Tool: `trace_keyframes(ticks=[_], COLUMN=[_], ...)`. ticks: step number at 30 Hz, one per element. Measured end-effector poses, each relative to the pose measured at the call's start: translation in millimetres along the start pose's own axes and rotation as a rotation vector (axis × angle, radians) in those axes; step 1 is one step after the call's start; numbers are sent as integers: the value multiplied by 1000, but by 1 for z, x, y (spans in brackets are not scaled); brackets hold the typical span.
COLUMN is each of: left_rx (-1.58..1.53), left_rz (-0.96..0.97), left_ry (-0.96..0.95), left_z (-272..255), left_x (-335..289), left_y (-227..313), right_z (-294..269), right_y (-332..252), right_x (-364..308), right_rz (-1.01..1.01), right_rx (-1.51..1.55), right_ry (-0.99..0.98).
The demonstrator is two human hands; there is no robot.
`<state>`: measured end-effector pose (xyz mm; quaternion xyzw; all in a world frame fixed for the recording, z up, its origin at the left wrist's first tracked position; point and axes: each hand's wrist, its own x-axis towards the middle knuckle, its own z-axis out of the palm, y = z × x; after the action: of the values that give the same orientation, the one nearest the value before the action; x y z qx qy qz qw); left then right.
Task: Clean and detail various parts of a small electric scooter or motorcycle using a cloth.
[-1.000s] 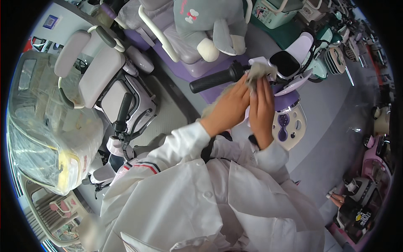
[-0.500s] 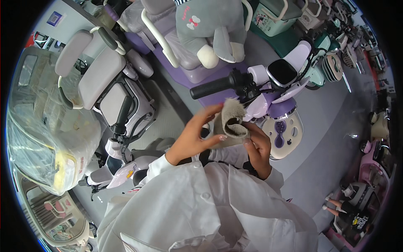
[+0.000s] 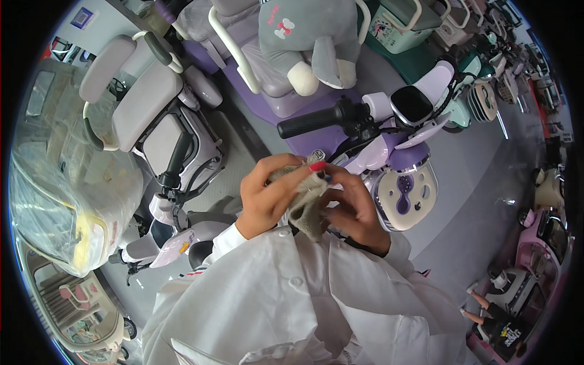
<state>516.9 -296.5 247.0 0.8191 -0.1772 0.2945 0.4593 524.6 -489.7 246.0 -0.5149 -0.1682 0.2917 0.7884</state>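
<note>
A fuzzy grey-beige cloth is bunched and folded between my two hands, in front of my white jacket. My left hand is closed on the cloth from the left, with a red-nailed digit lying across its upper part. On the right side, my right hand pinches the cloth with curled fingers, some of them hidden behind it. A small round greyish piece shows at the top of the bundle; I cannot make out what it is. Just beyond my hands is the purple scooter with its black handlebar grip.
A grey plush toy sits on the purple scooter's seat. To the left stand a grey-seated scooter and a plastic-wrapped vehicle. Teal scooters line the back right. A person is beside a pink vehicle at lower right.
The cloth has gone from an upright roll to a crumpled bundle, lower and further left. Both hands have closed in around it, the right one moving left.
</note>
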Motion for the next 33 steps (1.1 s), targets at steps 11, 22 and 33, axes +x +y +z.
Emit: trace_keyframes(ticks=[11, 22, 33], left_rx=[310, 473, 442], left_rz=[93, -69, -201], left_ry=[-97, 428, 96], left_z=[-45, -53, 29], left_x=[-8, 9, 50], left_y=[-15, -26, -99], right_z=[2, -30, -110], right_y=[5, -33, -26], right_x=[47, 90, 134], right_rz=[-269, -263, -387], right_rx=[-768, -410, -1068], right_ry=[18, 274, 363])
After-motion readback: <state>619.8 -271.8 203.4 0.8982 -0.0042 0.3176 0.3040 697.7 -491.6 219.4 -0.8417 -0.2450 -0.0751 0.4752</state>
